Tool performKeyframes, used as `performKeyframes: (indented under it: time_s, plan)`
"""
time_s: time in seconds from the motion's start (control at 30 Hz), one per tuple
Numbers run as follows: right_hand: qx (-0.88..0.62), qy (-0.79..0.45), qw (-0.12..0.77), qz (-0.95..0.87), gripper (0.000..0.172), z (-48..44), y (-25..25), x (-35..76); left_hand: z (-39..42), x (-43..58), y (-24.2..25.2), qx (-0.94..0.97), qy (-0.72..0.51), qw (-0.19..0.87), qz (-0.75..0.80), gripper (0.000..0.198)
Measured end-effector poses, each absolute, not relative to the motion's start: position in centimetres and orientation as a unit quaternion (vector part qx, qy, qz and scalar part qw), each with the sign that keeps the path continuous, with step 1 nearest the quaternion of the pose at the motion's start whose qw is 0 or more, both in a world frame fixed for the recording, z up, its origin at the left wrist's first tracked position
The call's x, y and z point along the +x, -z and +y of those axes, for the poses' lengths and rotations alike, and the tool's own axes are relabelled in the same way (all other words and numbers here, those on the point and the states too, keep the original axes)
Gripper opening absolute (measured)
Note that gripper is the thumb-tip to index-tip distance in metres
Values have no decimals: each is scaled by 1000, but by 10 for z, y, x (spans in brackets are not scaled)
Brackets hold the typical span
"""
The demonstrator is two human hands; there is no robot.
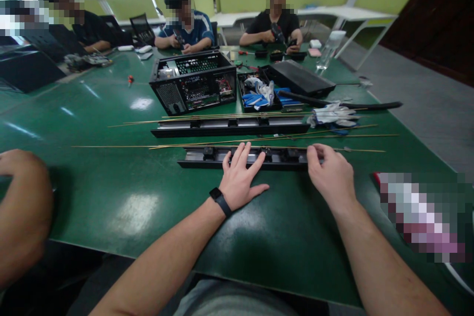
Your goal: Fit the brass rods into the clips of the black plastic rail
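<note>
A black channel-shaped rail (202,163) with dark blocks inside lies crosswise on the table before me. My left hand (240,177), a dark watch band on its wrist, rests over the rail's middle with fingers spread. At the rail's right end, my right hand (331,170) has thumb and forefinger pinched on a thin brass-coloured rod (111,146), which runs along the rail and sticks out past both ends. Its exact grip is partly hidden by the fingers. Behind lies a second black rail (229,131), with several similar rods along and around it.
Beyond the rails are an open black computer case (168,96), a box with gloves (259,94), a black panel (296,76) and more gloves (333,114). Another person's arm (25,212) leans in at left. Several people sit across the green table (92,197). A blurred-out object (422,217) lies right.
</note>
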State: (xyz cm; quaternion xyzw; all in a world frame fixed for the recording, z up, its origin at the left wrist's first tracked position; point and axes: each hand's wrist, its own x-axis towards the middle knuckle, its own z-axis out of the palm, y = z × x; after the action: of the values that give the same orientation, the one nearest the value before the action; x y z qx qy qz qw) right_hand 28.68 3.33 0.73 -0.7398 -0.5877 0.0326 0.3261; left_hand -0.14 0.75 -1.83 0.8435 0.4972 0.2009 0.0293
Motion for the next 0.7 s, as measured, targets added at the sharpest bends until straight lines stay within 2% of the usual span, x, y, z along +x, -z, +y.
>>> performKeyframes:
  time_s: [0.7]
  plan:
    - [-726,-35,346,-594,66,34,-2,286,8,-2,17,844,-200,45,495,102]
